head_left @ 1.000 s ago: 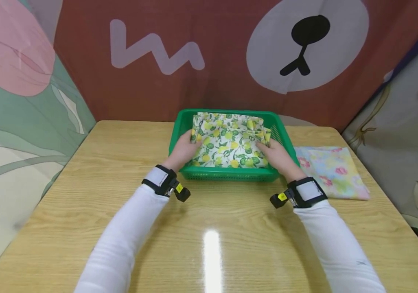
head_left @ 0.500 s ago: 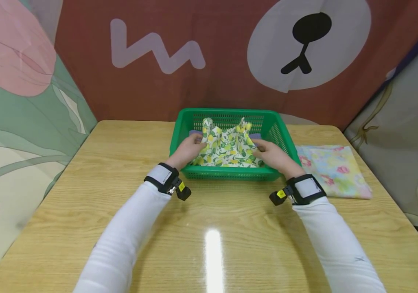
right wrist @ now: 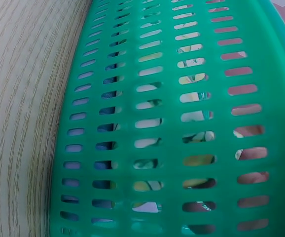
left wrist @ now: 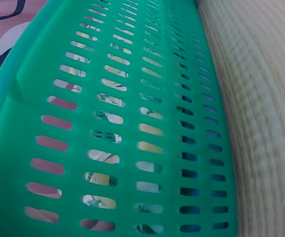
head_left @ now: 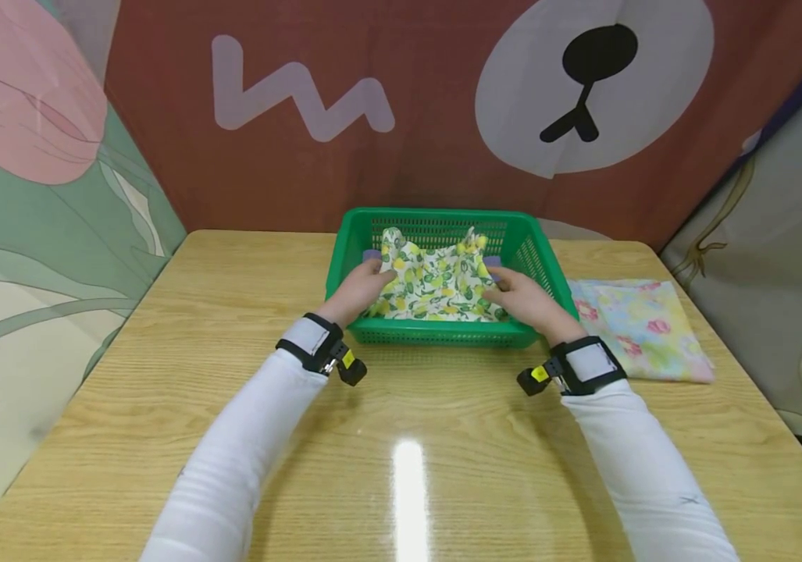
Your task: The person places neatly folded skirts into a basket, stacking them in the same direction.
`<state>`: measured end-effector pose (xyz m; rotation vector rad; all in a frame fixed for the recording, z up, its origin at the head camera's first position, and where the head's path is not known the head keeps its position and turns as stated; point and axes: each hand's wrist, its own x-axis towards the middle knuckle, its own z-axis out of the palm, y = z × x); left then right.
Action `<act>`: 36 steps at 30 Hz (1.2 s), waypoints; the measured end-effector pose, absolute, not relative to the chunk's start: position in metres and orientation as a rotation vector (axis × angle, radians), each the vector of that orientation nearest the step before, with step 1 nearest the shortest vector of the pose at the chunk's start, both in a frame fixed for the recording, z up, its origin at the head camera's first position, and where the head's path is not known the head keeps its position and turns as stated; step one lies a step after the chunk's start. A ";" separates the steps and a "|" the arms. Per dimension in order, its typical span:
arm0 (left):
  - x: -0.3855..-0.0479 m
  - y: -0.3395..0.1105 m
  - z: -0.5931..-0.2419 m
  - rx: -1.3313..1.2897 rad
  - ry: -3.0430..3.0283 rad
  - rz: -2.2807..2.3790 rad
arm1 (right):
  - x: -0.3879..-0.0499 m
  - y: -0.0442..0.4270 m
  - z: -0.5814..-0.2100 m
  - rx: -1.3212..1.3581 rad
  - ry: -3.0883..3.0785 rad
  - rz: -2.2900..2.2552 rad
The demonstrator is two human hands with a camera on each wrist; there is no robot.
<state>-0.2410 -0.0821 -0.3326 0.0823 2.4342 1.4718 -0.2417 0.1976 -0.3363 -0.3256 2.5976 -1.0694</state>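
A white cloth with a lemon and green-leaf print (head_left: 436, 285) lies bunched inside the green plastic basket (head_left: 436, 334), two of its corners standing up at the back. My left hand (head_left: 358, 293) pinches the cloth's left side, thumb toward the middle. On the opposite side, my right hand (head_left: 523, 298) pinches the right edge. Something purple (head_left: 492, 262) peeks out behind the cloth. Both wrist views are filled by the slotted basket wall (left wrist: 127, 98), with bits of the print showing through the slots; the fingers are mostly hidden there.
A folded pastel cloth with pink flowers (head_left: 643, 332) lies on the wooden table (head_left: 401, 414), right of the basket. Behind the table's far edge hangs a brown printed curtain (head_left: 429, 172). Patterned fabric covers both sides.
The lemon-print cloth was held up flat above the basket; it has sunk and crumpled inside, baring the purple thing and the basket's back wall. Over the last half second little moved.
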 end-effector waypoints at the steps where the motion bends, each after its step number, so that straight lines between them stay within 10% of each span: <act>1: -0.241 -0.082 -0.333 0.076 2.429 1.472 | -0.241 0.197 -0.336 -0.314 2.597 -1.074; 36: -0.239 -0.076 -0.333 0.290 2.554 0.885 | -0.235 0.189 -0.338 -0.220 2.905 -0.893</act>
